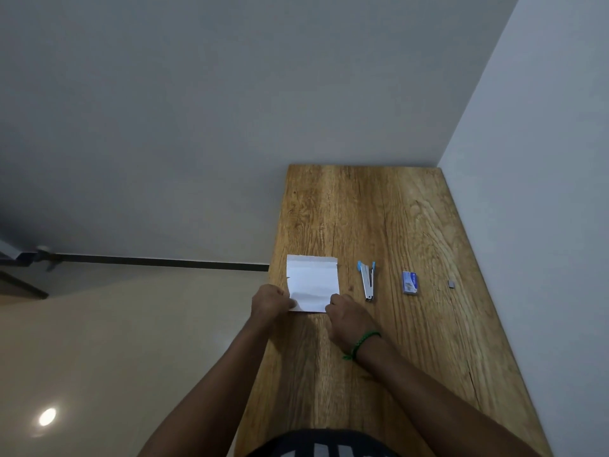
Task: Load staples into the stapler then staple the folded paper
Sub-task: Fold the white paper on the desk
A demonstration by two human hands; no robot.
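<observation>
Both hands pinch folded paper near edge: left hand at 7 o'clock corner, right hand at 5. Stapler, staple box lie untouched at 3 o'clock on counter. Judged: loading not begun; next, release paper, take stapler

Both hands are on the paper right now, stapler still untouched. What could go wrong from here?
1. The paper lies at the table edge on the left; the left hand sits at that edge, so a push could slide it off.
2. A small grey piece, likely a staple strip, lies apart, right of the box, and is easy to brush away.
3. The stapler lies close by the right hand; a careless move may knock it.
</observation>
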